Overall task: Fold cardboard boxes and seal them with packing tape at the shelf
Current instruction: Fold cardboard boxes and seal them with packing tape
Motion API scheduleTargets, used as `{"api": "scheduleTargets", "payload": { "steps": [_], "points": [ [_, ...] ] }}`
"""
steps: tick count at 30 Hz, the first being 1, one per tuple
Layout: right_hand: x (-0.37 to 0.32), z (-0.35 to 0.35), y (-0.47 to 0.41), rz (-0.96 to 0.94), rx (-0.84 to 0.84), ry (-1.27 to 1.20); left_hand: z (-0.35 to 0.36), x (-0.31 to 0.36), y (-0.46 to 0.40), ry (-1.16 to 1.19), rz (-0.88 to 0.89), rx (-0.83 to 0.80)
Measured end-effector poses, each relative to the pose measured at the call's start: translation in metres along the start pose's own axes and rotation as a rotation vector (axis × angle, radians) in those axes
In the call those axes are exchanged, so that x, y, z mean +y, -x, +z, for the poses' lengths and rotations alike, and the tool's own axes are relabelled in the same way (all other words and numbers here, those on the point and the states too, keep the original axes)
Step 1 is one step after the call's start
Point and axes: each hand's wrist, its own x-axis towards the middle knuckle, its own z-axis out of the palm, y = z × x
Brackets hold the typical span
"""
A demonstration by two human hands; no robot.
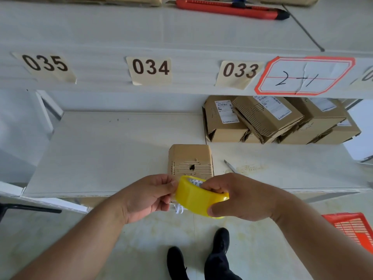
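A small folded cardboard box [190,159] with a torn hole in its top stands on the lower shelf board [113,150], close to the front edge. In front of the box my right hand [238,196] grips a yellow roll of packing tape [194,198], fingers through its core and thumb under it. My left hand [149,196] pinches the tape's loose end at the left side of the roll. Both hands hover just off the shelf's front edge.
Several labelled cardboard boxes [268,118] are piled at the back right of the lower shelf. A red box cutter [232,8] lies on the upper shelf. A loose blade [230,165] lies right of the small box. A red crate [355,227] stands on the floor at right.
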Motion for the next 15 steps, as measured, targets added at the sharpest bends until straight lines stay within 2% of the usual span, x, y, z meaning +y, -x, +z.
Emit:
{"api": "scheduleTargets", "payload": {
  "steps": [3, 6, 8, 11, 13, 15],
  "points": [
    [0.0, -0.001, -0.003, 0.017, 0.026, -0.02, 0.012, 0.001, 0.003, -0.205, 0.093, 0.123],
    [-0.002, 0.002, -0.011, 0.017, 0.245, -0.062, 0.031, 0.006, 0.005, -0.51, 0.238, 0.29],
    [-0.003, -0.004, -0.016, 0.091, 0.373, 0.111, 0.035, 0.015, 0.011, -0.577, 0.353, 0.389],
    [0.0, -0.024, -0.026, 0.263, 0.341, 0.618, 0.02, 0.031, 0.015, -0.619, 0.465, 0.52],
    [0.004, -0.039, -0.039, 0.277, 0.352, 0.692, 0.009, 0.031, 0.005, -0.553, 0.43, 0.535],
    [0.008, -0.049, -0.053, 0.267, 0.364, 0.711, -0.001, 0.026, -0.01, -0.294, 0.349, 0.505]
  ]
}}
